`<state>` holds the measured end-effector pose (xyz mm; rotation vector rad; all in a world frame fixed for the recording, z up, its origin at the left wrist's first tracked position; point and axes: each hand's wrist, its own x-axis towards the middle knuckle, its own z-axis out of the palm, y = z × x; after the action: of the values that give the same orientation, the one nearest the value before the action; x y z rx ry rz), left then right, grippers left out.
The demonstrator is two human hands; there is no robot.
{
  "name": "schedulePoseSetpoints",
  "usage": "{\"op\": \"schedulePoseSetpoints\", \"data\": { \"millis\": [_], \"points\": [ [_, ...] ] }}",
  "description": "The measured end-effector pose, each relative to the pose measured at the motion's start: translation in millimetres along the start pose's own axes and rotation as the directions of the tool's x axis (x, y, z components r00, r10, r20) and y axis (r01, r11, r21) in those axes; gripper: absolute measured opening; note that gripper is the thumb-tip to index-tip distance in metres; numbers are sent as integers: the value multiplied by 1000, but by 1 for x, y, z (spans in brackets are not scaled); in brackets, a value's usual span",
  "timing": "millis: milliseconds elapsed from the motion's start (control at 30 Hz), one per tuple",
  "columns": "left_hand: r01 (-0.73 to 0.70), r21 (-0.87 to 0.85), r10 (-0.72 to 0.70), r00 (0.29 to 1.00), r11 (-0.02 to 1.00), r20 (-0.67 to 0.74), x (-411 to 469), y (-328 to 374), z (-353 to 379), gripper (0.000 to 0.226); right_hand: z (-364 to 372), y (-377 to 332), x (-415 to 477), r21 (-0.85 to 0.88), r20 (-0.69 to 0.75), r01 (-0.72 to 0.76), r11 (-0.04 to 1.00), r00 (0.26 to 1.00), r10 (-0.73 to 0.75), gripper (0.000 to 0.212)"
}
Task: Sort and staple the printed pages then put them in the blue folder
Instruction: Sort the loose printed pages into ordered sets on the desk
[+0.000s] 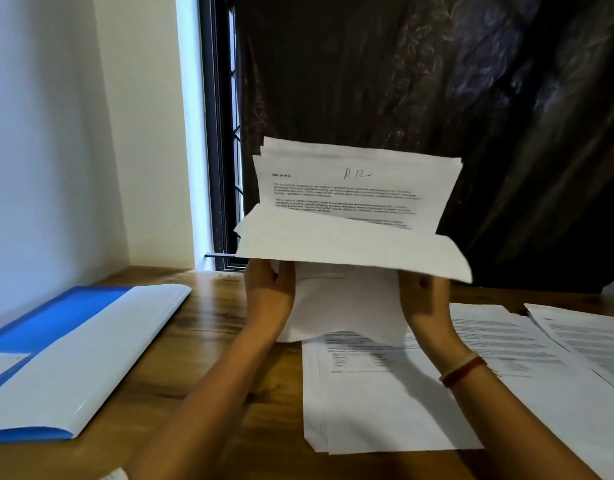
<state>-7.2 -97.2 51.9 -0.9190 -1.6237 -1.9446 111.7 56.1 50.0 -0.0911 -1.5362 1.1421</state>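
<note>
Here the left hand [269,292] and the right hand [425,306] hold a sheaf [354,195] of printed pages upright between them, lifted clear of the table [201,341]. Each hand grips one side of the sheaf low down, palms turned inward and facing each other. The left thumb lies against the near face of the paper, and the fingers curl round the edge behind it. The right hand clasps the opposite edge in the same way, though its fingertips are hidden by the paper. The nearest sheets have flopped forward over the hands, toward the camera, baring a page headed "Section 3" with a handwritten mark at its top. The tops of the pages behind it are stepped and uneven. The right wrist wears a red and a pale band [465,370]. Under the hands a pile [385,410] of printed pages lies flat on the table. A second pile [506,334] lies just to its right, and a third pile [589,337] sits at the right edge of view. The folder [73,358], blue with a white flap, lies flat on the left of the table, well apart from the hands. Behind the sheaf hangs a dark curtain [437,81], beside a black window frame [217,133] and a white wall [56,133].
</note>
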Motion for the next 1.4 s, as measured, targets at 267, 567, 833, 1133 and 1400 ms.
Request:
{"op": "schedulePoseSetpoints", "data": {
  "millis": [267,567,833,1133,1400],
  "points": [
    [183,159,-214,954,970,210,-8,-28,8,31,-3,14,-1,-181,0,-303,936,951,308,31],
    [91,164,-122,974,982,191,-17,-16,13,28,4,9,-5,-137,-54,-216,967,976,210,17],
    [195,180,-234,946,964,224,-13,-31,11,34,2,18,-7,-161,-10,-217,963,976,218,27],
    [240,44,-244,955,970,167,-15,-31,14,35,3,13,-7,-141,-98,-168,976,983,156,34],
    [279,-38,-270,950,960,158,-14,-36,16,33,1,19,-4,-110,-110,-238,965,968,226,33]
  ]
}}
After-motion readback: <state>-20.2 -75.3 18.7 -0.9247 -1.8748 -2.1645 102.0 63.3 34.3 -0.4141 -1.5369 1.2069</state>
